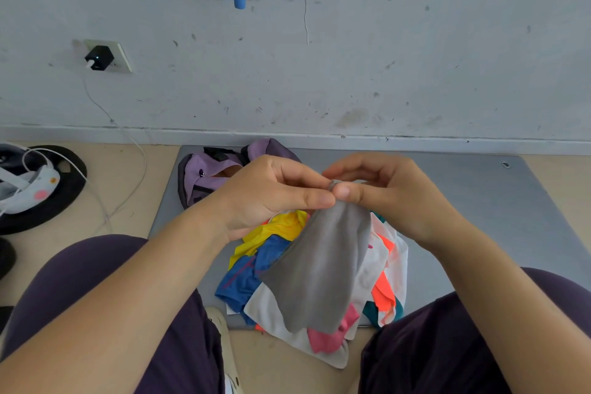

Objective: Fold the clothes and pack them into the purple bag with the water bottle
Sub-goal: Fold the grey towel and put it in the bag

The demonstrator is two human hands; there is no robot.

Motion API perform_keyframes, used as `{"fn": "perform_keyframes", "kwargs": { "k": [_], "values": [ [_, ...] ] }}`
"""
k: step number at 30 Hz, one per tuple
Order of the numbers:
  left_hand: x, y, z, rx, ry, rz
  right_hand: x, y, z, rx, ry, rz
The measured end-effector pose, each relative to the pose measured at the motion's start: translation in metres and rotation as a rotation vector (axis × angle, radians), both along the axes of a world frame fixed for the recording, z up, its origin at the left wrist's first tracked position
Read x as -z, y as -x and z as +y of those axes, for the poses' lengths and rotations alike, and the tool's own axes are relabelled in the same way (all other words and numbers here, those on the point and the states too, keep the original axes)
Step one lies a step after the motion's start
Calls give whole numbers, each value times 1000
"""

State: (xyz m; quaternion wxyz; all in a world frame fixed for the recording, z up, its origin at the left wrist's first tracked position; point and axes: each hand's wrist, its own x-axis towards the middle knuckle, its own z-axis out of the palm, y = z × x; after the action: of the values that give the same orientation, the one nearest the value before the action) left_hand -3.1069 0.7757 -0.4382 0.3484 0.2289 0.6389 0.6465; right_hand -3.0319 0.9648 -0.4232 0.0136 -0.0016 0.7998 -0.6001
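Pinching 1 top edge of the grey cloth [319, 269] together, both hands [332, 198] let it hang over the clothes pile [256, 275], likely to straighten it, purple bag [208, 176] lying just beyond.

purple bag [204, 177]: I see its right part hidden behind my left hand [271, 192];
water bottle: I can't find it;
clothes pile [275, 265]: middle covered by grey cloth [319, 272]

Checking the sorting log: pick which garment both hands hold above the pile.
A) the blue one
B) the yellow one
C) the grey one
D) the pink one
C: the left hand and right hand pinch the top of the grey cloth, which hangs over the clothes pile.
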Motion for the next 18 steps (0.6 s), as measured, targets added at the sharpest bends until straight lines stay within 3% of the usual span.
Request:
{"fn": "perform_keyframes", "kwargs": {
  "k": [5,10,15,18],
  "values": [
    [-1,-2,0,-51,41,112,6,1,3,-55,63,-69],
    [-4,1,-5,-29,117,248,5,2,10,-210,-16,-166],
    [0,3,-7,-58,292,455,9,3,6,-72,-7,-109],
    [0,2,-6,-69,312,482,13,5,4,-50,-30,-92]
  ]
}}
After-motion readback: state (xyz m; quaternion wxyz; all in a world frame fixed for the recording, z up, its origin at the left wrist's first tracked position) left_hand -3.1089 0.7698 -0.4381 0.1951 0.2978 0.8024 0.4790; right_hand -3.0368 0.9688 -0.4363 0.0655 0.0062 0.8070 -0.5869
